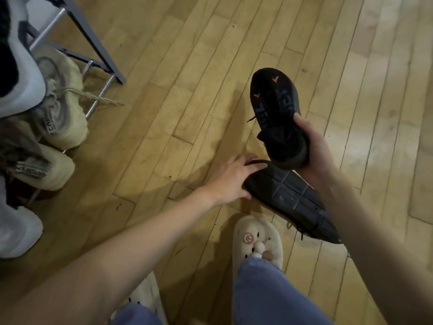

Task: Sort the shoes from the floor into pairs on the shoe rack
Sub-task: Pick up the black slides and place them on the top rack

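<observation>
My right hand [314, 146] grips the heel of a black sneaker [276, 109] with orange marks, held above the wooden floor with its toe pointing away. A second black sneaker [290, 198] lies on the floor just below it, turned over with its sole up. My left hand [232, 179] rests on the heel end of that overturned shoe, fingers spread over it and thumb under its edge. The shoe rack [93, 43], grey metal bars, stands at the upper left with a pair of cream sneakers [61, 109] on it.
White shoes [16, 231] sit at the left edge by the rack. My feet in cream clogs [257, 240] and blue trousers stand at the bottom centre. Bare wooden floor [351, 55] stretches to the right and behind the black shoes.
</observation>
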The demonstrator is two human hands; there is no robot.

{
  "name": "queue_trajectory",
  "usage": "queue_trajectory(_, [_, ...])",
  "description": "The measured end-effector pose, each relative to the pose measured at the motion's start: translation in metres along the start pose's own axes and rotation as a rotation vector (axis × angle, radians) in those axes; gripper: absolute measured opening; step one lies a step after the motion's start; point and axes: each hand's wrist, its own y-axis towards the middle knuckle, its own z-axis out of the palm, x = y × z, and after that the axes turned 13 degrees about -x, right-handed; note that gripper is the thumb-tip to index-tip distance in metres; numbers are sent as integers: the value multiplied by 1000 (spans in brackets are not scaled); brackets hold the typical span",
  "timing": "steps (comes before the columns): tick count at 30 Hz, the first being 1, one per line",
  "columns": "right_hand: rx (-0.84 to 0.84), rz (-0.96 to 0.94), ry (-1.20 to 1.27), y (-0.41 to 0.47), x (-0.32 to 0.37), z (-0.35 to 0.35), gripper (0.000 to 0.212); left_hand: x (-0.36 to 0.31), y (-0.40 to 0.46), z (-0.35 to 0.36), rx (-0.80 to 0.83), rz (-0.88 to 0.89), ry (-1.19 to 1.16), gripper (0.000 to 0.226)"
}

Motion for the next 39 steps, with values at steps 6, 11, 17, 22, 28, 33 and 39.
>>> queue_trajectory(6, [-62,4,-21,-3,-2,-7,40,1,4,10,1,228,312,69])
queue_trajectory(11, [-46,-32,-39,1,-3,-7,41,18,4,-40,-183,152,108,41])
queue_trajectory(17, [35,-17,-52,12,-3,16,49,65,-13,-127,-456,-470,-358,15])
queue_trajectory(22, [92,3,-48,14,-8,39,45,98,-13,-148,-738,-817,-569,15])
queue_trajectory(28, [64,8,-74,10,-14,44,44,92,-5,-131,-714,-962,-454,57])
queue_trajectory(33, [14,-16,-50,7,-18,30,44,52,-14,-99,-812,-1174,-436,58])
queue_trajectory(39, [-71,24,12,2,-22,19,34,11,-5,-63,-499,-1349,-971,48])
